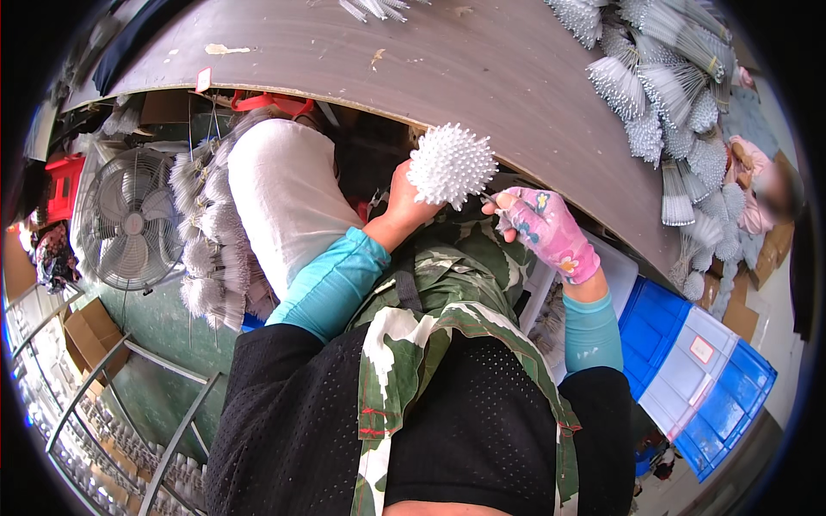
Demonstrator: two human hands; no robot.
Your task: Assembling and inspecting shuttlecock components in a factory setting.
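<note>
In front of my lap, my left hand [404, 199] is closed around a bundle of white bead-tipped stems [453, 166]. The tips spread into a round dome facing up, and it hides most of my fingers. My right hand [547, 230], in a pink fingerless glove with flower prints, is just right of the bundle. Its fingers are curled in a pinch near the dome's lower edge. A thin dark bit shows at the fingertips, too small to name. Both forearms wear turquoise sleeves, and a camouflage apron [465, 267] covers my lap.
A grey-brown table [361, 60] curves across ahead, with piled white stem bundles [662, 95] at its right. Blue and white crates [688, 361] stand at right. On the left are a floor fan [133, 219], hanging bundles [215, 232] and a metal rack [172, 439]. Another person [757, 185] is far right.
</note>
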